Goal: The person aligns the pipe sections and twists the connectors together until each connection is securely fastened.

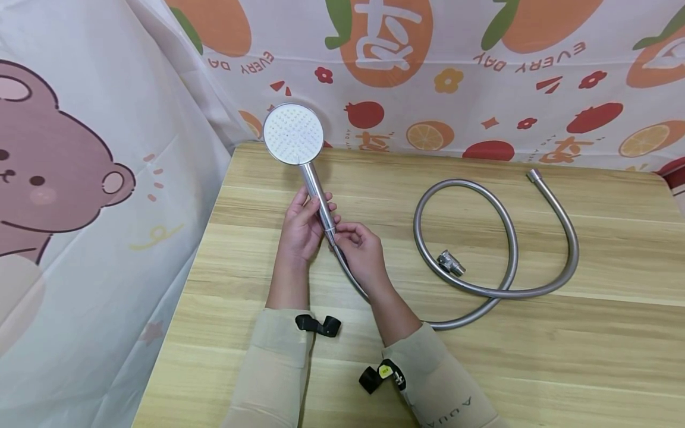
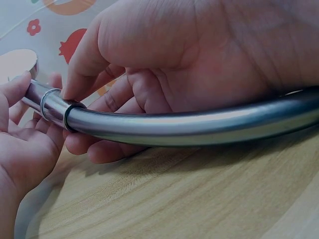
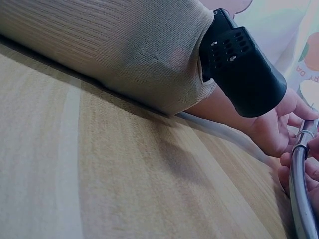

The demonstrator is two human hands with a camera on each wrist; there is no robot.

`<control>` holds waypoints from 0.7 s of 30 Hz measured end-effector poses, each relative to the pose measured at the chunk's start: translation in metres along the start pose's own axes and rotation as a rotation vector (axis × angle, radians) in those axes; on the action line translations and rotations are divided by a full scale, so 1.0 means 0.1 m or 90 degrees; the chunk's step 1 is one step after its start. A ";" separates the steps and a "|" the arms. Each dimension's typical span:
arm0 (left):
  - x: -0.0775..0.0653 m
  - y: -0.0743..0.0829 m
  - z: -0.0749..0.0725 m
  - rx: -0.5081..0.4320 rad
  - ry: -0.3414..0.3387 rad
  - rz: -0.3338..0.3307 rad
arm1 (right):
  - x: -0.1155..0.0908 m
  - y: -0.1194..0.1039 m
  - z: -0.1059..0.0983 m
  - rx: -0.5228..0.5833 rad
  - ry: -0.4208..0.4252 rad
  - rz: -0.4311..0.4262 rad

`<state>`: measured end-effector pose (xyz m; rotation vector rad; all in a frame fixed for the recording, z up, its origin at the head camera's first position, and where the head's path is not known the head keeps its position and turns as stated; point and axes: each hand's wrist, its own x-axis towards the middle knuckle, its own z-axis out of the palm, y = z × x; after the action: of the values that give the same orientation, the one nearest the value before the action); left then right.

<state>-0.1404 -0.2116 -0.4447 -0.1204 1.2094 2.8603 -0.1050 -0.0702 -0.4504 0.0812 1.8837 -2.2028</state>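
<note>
Near the far left corner of the table, a person's left hand grips a shower head by its handle; the right hand pinches the collar where a metal hose begins. How tight the joint is, one can't tell. A small fitting lies inside the hose's loop.

You can read "EVERY DAY", upside down, on the fruit-print cloth and an "A" among dark letters on your right sleeve; the yellow label there is too small.
</note>
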 end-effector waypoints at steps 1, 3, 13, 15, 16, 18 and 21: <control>0.00 0.00 0.00 -0.003 0.000 0.000 | 0.00 0.00 0.00 0.002 0.001 -0.002; 0.00 0.00 0.00 -0.008 -0.003 0.000 | 0.00 0.00 0.00 0.003 0.002 -0.007; 0.00 0.01 0.01 -0.013 -0.008 0.000 | 0.00 0.02 -0.01 -0.050 0.004 -0.034; 0.00 0.01 0.01 -0.012 -0.005 -0.002 | 0.00 0.02 -0.01 -0.059 0.006 -0.040; 0.00 0.01 0.01 -0.012 -0.003 -0.003 | 0.01 0.02 -0.01 -0.062 0.006 -0.040; 0.00 0.01 0.01 -0.011 0.001 -0.005 | 0.02 0.03 -0.01 -0.070 0.006 -0.041; 0.00 0.01 0.01 -0.005 0.005 -0.007 | 0.02 0.04 -0.01 -0.078 0.005 -0.035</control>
<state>-0.1403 -0.2120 -0.4435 -0.1393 1.1955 2.8582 -0.1068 -0.0697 -0.4546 0.0176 2.0443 -2.1175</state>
